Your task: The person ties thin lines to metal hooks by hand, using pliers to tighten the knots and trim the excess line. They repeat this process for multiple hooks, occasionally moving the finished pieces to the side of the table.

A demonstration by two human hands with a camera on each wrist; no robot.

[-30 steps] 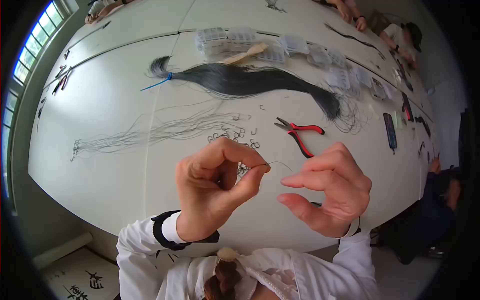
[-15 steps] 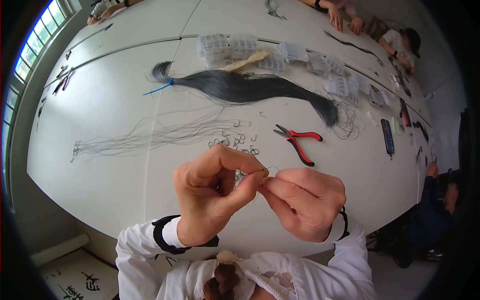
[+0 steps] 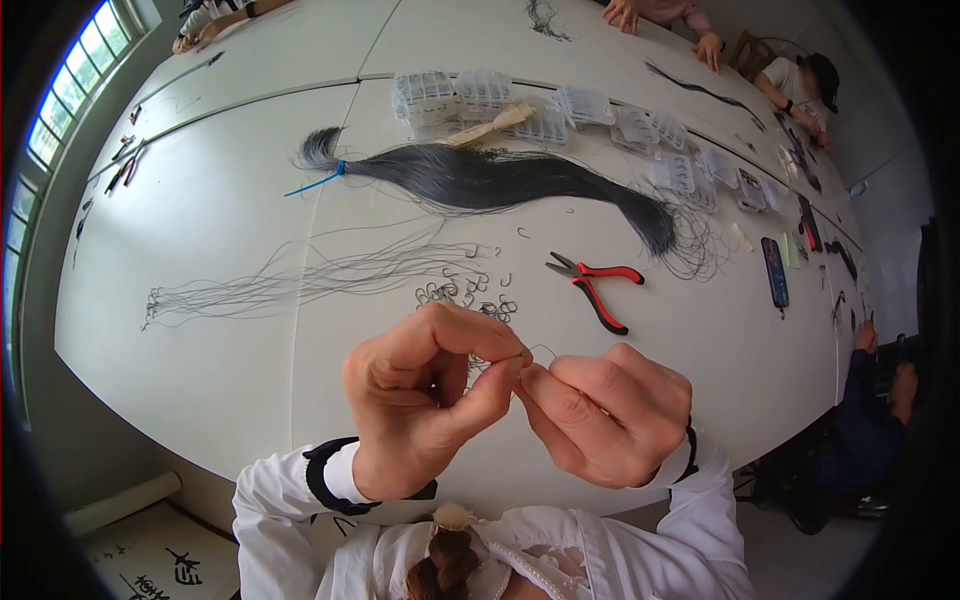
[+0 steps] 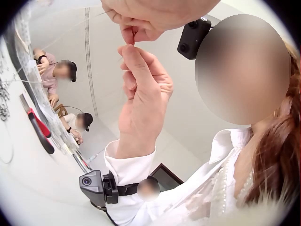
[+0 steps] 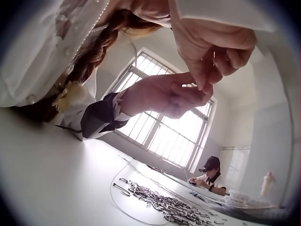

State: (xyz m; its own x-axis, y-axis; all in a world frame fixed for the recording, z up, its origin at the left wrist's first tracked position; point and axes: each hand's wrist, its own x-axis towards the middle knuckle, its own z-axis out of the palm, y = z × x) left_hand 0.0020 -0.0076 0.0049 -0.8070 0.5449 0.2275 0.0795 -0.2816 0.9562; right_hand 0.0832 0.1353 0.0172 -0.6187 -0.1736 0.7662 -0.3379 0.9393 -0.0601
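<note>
My left hand (image 3: 420,400) and right hand (image 3: 610,415) are raised above the near edge of the white table (image 3: 220,200), fingertips touching tip to tip. Each pinches the same fine strand (image 3: 543,349) between thumb and forefinger, the other fingers curled in. The strand is held in the air at that pinch, and a short arc of it shows just above my right forefinger. On the table beyond my knuckles lies a small heap of metal hooks (image 3: 470,292) beside long loose strands (image 3: 300,275). Red-handled pliers (image 3: 592,277) lie to the right, and further back a dark hair bundle (image 3: 500,180) stretches across in front of clear plastic boxes (image 3: 470,92).
</note>
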